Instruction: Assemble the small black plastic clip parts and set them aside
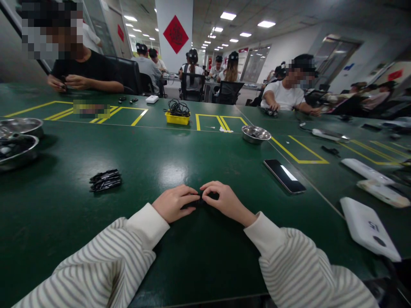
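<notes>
My left hand [176, 202] and my right hand [226, 202] meet low over the green table [199, 265]. Between their fingertips is a small, dark black part [200, 199], mostly hidden, so its kind does not show. The left fingers are closed on its left side. At its other end, my right thumb and forefinger pinch together in a ring. To the left of my hands lies a neat bunch of slim, glossy black pieces [105, 180], side by side. A black phone [284, 176] rests face up on the right.
Steel bowls [19, 159] with black parts stand at the left edge, another bowl [256, 134] farther back. A yellow tray [177, 118] holds black cables. White power-bank-like devices [369, 229] lie at right. Co-workers [86, 70] sit across the table, one [285, 94] at right.
</notes>
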### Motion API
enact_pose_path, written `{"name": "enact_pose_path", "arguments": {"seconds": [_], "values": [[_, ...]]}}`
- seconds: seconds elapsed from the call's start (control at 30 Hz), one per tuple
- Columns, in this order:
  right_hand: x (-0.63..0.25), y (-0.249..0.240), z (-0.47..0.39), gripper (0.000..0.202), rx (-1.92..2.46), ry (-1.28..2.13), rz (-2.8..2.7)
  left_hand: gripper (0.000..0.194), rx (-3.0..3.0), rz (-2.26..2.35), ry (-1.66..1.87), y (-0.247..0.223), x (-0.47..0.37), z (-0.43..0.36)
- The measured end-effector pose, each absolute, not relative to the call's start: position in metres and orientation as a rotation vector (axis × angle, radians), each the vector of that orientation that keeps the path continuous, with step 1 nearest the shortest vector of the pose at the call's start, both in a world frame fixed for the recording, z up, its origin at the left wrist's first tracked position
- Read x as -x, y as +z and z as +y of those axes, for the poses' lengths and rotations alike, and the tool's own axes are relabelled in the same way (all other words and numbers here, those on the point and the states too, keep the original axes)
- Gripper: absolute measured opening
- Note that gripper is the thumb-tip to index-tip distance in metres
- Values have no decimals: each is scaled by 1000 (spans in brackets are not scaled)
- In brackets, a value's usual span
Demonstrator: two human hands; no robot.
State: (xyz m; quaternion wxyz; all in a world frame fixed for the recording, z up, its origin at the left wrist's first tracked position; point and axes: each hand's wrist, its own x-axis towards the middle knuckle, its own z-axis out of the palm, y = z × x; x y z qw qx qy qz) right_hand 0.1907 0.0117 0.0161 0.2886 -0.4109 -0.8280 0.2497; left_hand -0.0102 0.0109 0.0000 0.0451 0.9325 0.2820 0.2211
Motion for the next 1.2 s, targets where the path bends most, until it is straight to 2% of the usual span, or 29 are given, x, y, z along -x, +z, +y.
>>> {"name": "enact_pose_path", "arguments": {"seconds": [0.43, 0.8, 1.2], "values": [[-186, 15, 3, 5, 1106, 480, -2278, 24, -2879, 891, 658, 2, 9, 10], [-192, 20, 1, 16, 1077, 367, -2385, 24, -2907, 918, 681, 0, 12, 13], [-172, 5, 5, 16, 982, 281, -2368, 24, -2979, 928, 778, -2, 33, 13]]}}
